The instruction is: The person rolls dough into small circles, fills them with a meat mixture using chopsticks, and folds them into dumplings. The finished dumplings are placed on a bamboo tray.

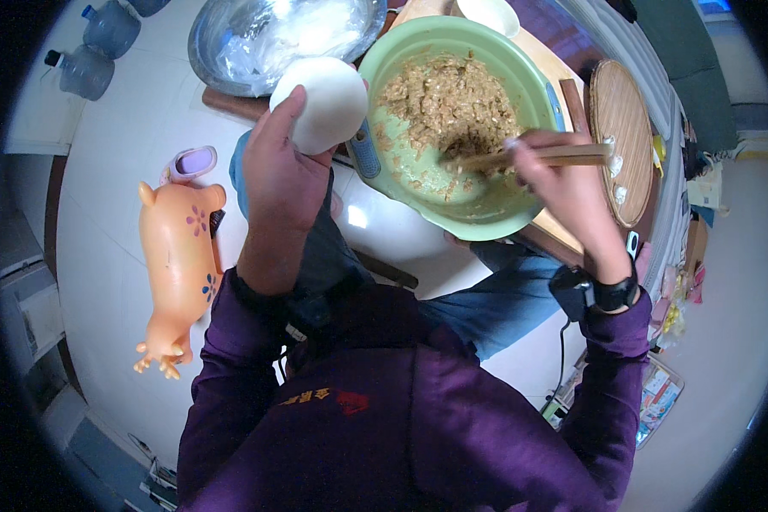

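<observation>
My left hand [281,160] holds a round white dough wrapper [323,105], thumb on top, just left of a green plastic basin [422,31]. Inside the basin lies a light brown minced filling [451,96]. My right hand [550,169] grips a pair of wooden chopsticks [573,155] over the basin's right side, their blurred tips at the filling's lower part. Whether the tips carry any filling cannot be told.
A metal bowl [198,54] with clear plastic film stands at the upper left. On the right is a round woven tray [621,121] with small white dough pieces. An orange toy animal [176,256] lies on the floor at left, near large water bottles [89,77].
</observation>
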### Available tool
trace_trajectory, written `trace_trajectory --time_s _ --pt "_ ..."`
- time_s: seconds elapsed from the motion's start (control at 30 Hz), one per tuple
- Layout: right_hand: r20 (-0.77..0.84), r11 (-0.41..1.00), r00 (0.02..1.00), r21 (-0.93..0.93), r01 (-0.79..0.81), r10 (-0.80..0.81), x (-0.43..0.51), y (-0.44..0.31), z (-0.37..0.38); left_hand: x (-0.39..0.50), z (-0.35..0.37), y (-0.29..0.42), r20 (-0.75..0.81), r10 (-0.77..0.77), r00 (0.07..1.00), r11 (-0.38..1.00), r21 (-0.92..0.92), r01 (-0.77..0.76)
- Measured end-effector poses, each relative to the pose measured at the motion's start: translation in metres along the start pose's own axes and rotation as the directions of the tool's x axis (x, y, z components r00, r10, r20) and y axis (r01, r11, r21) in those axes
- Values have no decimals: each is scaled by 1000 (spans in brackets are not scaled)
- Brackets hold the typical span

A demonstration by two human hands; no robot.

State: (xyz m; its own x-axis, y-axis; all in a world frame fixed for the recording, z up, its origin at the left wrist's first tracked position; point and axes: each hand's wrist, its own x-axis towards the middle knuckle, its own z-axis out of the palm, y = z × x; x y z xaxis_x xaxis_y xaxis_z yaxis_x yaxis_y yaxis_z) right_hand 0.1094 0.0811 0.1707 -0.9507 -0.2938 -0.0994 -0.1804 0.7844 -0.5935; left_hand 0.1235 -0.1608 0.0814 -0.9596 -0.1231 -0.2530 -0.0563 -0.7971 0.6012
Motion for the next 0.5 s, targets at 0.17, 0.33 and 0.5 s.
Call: trace_trajectory --time_s 0.17,0.33,0.5 --pt "-187 997 982 75 6 8 5 6 -4 2 -7 1 7 -16 1000 998 -64 16" --pt "-145 1000 989 3 -15 15 14 14 20 3 -10 -3 -45 -28 999 997 -74 25" --pt "-91 999 995 35 -26 29 22 18 25 5 -12 -3 -24 -11 1000 999 -49 10"
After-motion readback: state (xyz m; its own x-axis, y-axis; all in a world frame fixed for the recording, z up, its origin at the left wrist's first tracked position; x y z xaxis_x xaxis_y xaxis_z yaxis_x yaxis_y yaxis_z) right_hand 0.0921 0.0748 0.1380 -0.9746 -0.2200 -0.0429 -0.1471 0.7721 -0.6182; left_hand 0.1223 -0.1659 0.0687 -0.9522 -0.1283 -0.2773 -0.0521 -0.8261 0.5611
